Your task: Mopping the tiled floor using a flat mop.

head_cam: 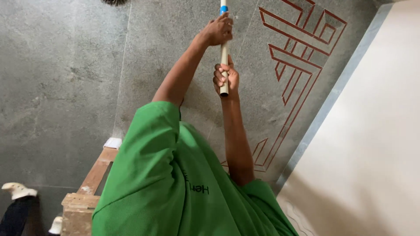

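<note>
even, soft daylight, moderately bright. no hard shadows; faint shade under arms on grey floor [65,78]. pale wall [376,131] at right slightly overexposed, detail washed out. focus adequate centre; mild softness, wide-angle stretch toward edges.

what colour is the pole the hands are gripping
The pole is pale beige with a blue band near the top, seen in the head view.

A long, thin, cream-coloured pole [224,52] with a smooth plastic-looking surface is running almost straight up the picture over the grey speckled stone floor [65,78]. A light blue band is wrapping it near the top edge, where it is passing out of view. Its lower end is showing as a cut, round tip, tilting very slightly leftward towards the bottom.
</note>
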